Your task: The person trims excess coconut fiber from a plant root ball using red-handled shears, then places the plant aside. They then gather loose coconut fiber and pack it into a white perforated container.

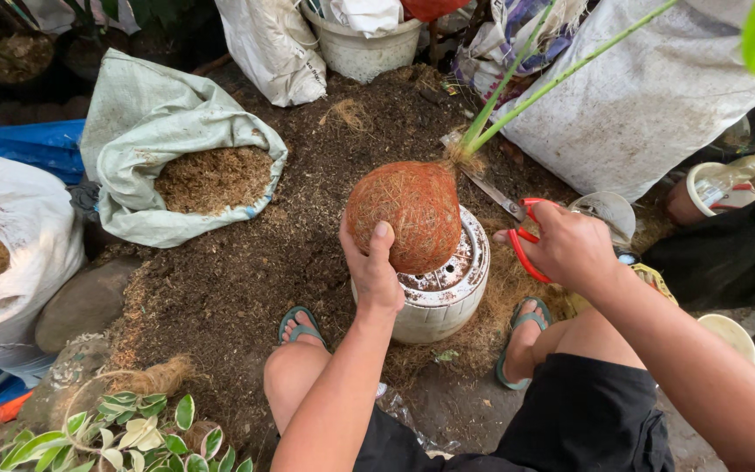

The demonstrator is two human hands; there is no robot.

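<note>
The left hand [376, 271] rests its grip against the near side of a round root ball [416, 214] wrapped in reddish-brown coconut fibre, thumb pointing up on the fibre and the fingers curled round the lower left flank, so the ball is held steady rather than lifted. The ball sits tilted on the perforated top of an upturned white pot [447, 293], which stands on the soil-strewn ground [246, 271] between the person's sandalled feet. Two long green stems [530, 74] rise from the ball's upper right and slant away toward the far right. The right hand [570, 249] is just right of the ball, its grip closed through the red handles of a pair of scissors [517, 218]; the blades point up and left, their tips near the base of the stems where loose fibre tufts out. How far the blades are parted cannot be told. An open sack of brown husk [211, 179] lies well to the left.
</note>
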